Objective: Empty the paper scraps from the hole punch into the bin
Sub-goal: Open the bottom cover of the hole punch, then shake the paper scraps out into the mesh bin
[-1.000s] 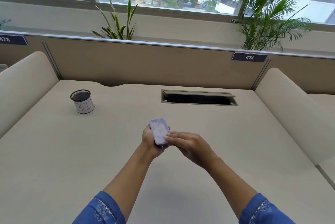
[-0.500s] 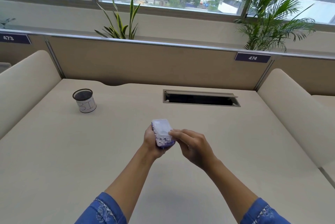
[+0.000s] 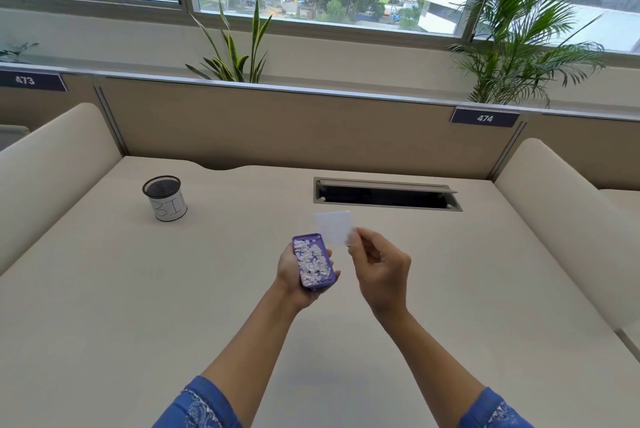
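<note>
My left hand (image 3: 292, 277) cups a small purple hole punch (image 3: 313, 260) held bottom up above the middle of the desk. Its underside lies uncovered and is full of white paper scraps (image 3: 314, 263). My right hand (image 3: 379, 263) pinches a translucent white cover (image 3: 335, 226) by its lower right corner, lifted just up and to the right of the punch. The bin (image 3: 164, 197), a small round black mesh cup with a white label reading "BIN", stands upright on the desk at the far left, well away from both hands.
A beige desk (image 3: 138, 306) lies between padded side dividers (image 3: 48, 171) and a back partition (image 3: 277, 129). An open cable slot (image 3: 384, 193) sits behind my hands. Plants stand on the ledge beyond the partition.
The white cover was on the punch a second ago. My right hand has pulled it off and lifted it to the right, baring the scraps. My left hand still holds the punch.
</note>
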The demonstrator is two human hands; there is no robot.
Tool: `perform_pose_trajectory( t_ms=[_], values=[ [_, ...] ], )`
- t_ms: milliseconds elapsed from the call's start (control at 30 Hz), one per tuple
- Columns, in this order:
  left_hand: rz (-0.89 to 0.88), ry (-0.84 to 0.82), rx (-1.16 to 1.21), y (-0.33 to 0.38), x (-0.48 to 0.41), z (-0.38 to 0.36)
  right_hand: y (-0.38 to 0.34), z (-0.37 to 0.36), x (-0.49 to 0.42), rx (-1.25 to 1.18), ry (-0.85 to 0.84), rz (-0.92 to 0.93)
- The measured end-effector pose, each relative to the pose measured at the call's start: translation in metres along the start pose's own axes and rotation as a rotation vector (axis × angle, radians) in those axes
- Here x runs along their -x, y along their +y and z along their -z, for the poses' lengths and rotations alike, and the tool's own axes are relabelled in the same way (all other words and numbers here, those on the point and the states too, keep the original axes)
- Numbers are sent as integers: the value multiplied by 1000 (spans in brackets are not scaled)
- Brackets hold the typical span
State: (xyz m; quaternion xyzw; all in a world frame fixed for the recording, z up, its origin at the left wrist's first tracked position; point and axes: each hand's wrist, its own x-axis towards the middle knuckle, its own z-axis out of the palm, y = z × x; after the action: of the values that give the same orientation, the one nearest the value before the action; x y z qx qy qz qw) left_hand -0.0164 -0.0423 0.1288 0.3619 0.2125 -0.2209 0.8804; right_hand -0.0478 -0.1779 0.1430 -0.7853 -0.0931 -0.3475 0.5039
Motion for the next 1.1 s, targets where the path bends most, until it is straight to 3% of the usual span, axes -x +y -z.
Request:
perform_pose_trajectory(
  t_ms=[133,433,600,667,833,1100],
  values=[
    [-5,-8,3,0,-3,3,3,-5,-2,-151,94,-269],
    [-14,16,2,0,-4,22,23,-4,4,-340,210,-660],
    [-13,54,-2,1,-2,39,62,0,22,-492,122,-1133],
    [-13,62,-3,1,-1,44,74,-1,34,-483,81,-1234],
    [-12,73,4,-4,-3,51,93,-9,63,-337,12,-1353],
    [-22,87,29,-9,-2,52,96,-13,91,-119,-87,-1302]
  ],
)
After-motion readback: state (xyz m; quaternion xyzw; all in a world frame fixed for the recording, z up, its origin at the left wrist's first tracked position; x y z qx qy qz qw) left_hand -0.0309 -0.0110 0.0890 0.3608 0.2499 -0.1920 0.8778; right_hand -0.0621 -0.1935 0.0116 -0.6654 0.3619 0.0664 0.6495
